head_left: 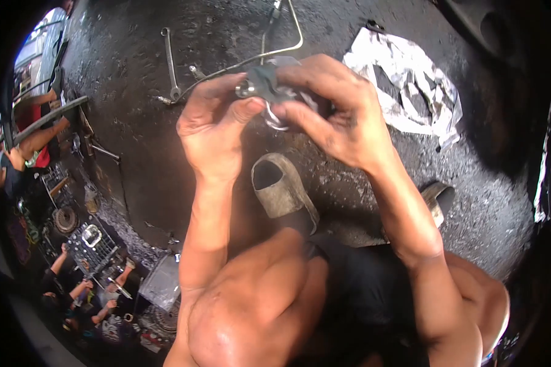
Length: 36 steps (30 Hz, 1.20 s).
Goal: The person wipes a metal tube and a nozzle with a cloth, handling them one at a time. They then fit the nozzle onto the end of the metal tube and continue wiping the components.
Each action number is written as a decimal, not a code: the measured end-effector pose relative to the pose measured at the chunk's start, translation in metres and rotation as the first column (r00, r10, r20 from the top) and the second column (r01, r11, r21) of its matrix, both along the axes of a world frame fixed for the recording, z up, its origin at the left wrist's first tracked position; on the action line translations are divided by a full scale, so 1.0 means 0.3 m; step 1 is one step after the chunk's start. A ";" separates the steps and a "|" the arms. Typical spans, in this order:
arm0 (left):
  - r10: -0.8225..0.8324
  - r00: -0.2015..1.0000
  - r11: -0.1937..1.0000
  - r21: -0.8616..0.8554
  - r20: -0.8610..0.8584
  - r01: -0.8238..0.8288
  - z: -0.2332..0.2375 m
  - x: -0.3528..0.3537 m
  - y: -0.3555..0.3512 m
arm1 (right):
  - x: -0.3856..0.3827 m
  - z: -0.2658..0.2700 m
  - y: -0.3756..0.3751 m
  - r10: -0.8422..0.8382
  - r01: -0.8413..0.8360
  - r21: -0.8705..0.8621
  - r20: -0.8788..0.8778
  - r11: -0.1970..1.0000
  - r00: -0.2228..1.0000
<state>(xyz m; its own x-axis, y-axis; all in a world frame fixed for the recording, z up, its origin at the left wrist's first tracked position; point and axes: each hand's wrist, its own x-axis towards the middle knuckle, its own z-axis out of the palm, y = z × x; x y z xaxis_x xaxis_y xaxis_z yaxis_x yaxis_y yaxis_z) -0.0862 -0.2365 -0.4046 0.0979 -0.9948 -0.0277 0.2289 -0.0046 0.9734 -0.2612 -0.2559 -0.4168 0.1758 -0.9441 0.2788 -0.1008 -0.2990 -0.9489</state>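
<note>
Both my hands are raised over the dark floor, close together around a small dark grey-green part with shiny metal pieces (264,84). My left hand (214,125) pinches its left side between thumb and fingers, beside a bright round metal end. My right hand (340,107) grips the other side, thumb pressed in and fingers curled behind. A shiny curved edge shows below the thumbs. Blur and my fingers hide the part's exact kind. Beyond the hands, a thin bent metal pipe (301,30) with end fittings lies on the floor. Left of it rests a combination wrench (168,58).
A crumpled white sheet (373,52) lies at the right. Worn slippers (278,192) are on the floor below my hands and near my right forearm. At far left, other people's arms (58,260) are among metal parts and a grey box (162,281).
</note>
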 end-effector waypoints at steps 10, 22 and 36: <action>-0.182 0.981 0.981 -0.077 -0.072 0.177 0.040 -0.049 -0.081 | -0.037 0.159 -0.134 0.145 -0.133 0.116 -0.100 0.984 0.984; -0.477 0.875 0.788 0.404 -0.078 0.465 -0.044 -0.005 0.008 | -0.047 0.030 -0.153 -0.087 -0.073 0.583 0.242 0.809 0.966; -0.293 0.796 0.949 0.260 0.530 0.176 -0.093 -0.059 0.043 | -0.149 0.014 -0.181 -0.272 0.206 0.719 -0.025 0.664 0.962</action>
